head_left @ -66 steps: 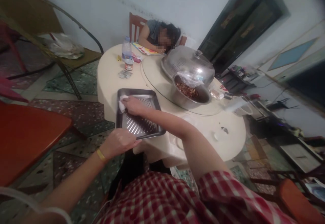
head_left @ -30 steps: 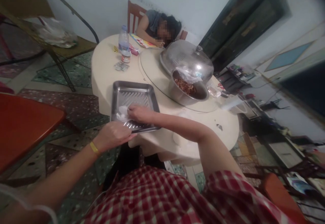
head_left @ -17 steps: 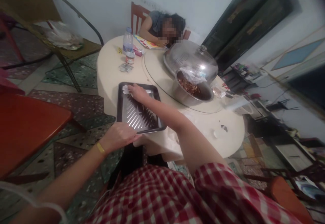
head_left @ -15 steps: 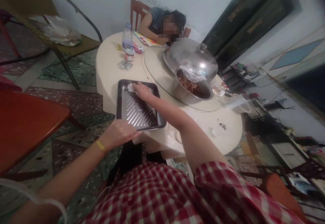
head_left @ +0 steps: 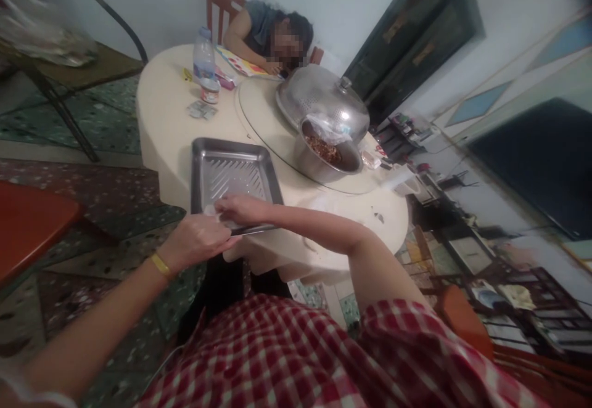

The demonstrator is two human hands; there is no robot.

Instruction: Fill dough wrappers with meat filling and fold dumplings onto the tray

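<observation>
A dark metal baking tray (head_left: 198,171) with a ridged bottom lies at the near edge of the round table. My left hand (head_left: 198,238), with a yellow band on its wrist, is closed on the tray's near left corner. Inside the tray, close to that corner, my right hand (head_left: 238,209) pinches a crumpled white tissue (head_left: 210,210) against the metal. Part of the tissue is hidden behind the fingers.
On the turntable (head_left: 252,109) stand a steel bowl (head_left: 319,167) of brown crumbly food and a large perforated steel dome (head_left: 319,90). A bottle (head_left: 204,57) and a small can (head_left: 209,92) stand at the left. Across the table a person (head_left: 263,32) leans over a colourful sheet.
My right hand has drawn the tissue from the tray's far side back to the near left corner. My left hand still grips the tray; the view has shifted to the right.
</observation>
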